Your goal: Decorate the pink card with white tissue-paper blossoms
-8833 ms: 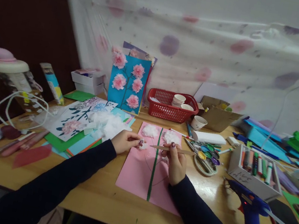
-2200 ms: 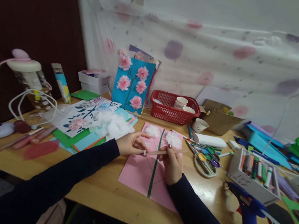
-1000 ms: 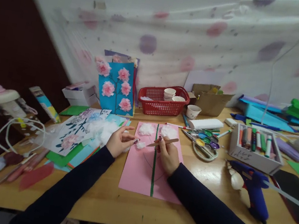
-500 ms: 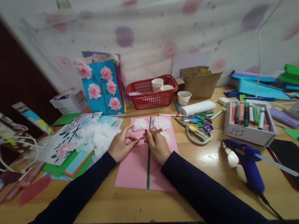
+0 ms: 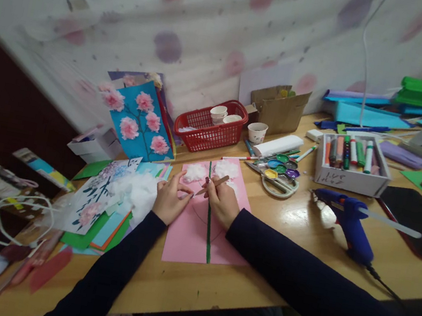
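Observation:
A pink sheet of paper (image 5: 184, 240) lies on the table before me, with a green stripe (image 5: 210, 228) down its middle, faint curved lines and white cotton tufts (image 5: 195, 172) near its top. My right hand (image 5: 223, 201) rests on the sheet, its fingers closed around a brown pointed stick (image 5: 222, 180), like a thick pencil, whose tip points down to the left. My left hand (image 5: 171, 200) lies at the sheet's left edge, fingers partly spread, the fingertips close to the stick's tip. Whether they touch it I cannot tell.
Left lie a cotton heap (image 5: 139, 192) and coloured papers; behind stands a blue flower picture (image 5: 144, 130). A red basket (image 5: 208, 138), scissors (image 5: 281, 187) and paint palette (image 5: 280, 165) are at the back. Right are a marker box (image 5: 350, 180) and a blue glue gun (image 5: 357, 233).
My left hand has drawn slightly left, away from the stick's tip. The right hand still grips the stick, which now leans with its tip at the paper. The view has shifted slightly.

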The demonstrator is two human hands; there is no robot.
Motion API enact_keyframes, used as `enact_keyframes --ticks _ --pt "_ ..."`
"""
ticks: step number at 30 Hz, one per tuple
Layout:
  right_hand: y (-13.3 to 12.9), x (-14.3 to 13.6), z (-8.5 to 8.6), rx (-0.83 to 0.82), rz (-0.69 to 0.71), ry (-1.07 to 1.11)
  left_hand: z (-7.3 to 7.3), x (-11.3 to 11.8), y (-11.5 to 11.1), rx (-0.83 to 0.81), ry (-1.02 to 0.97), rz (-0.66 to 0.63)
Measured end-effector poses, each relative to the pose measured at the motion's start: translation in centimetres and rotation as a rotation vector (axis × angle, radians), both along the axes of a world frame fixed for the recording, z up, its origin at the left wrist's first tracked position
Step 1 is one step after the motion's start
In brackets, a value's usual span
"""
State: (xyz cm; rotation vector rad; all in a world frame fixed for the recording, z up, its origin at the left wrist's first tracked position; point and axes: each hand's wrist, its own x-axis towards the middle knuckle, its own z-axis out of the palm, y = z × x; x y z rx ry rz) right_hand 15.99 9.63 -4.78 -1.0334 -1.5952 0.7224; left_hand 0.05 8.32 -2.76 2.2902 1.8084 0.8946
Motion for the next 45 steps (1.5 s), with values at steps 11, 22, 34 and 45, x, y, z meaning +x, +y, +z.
enact_keyframes --ticks 11,22,34,45 --pt "-0.1 -0.1 0.2 -0.032 0.033 -0.179 0.0 0.2 0.0 -0.036 -0.023 0.018" --pt "-0.1 -0.1 0.1 -0.048 0.022 -0.264 0.3 -2.7 -0.5 -0.005 -0.024 -0.195" --pt "-0.1 0.0 0.2 -0.007 0.090 -0.237 0.1 -4.2 -0.3 -0.242 0.185 -0.024" --pt "0.2 0.4 0.0 -0.041 0.035 0.034 0.5 -4.8 0.0 -0.192 0.129 0.017"
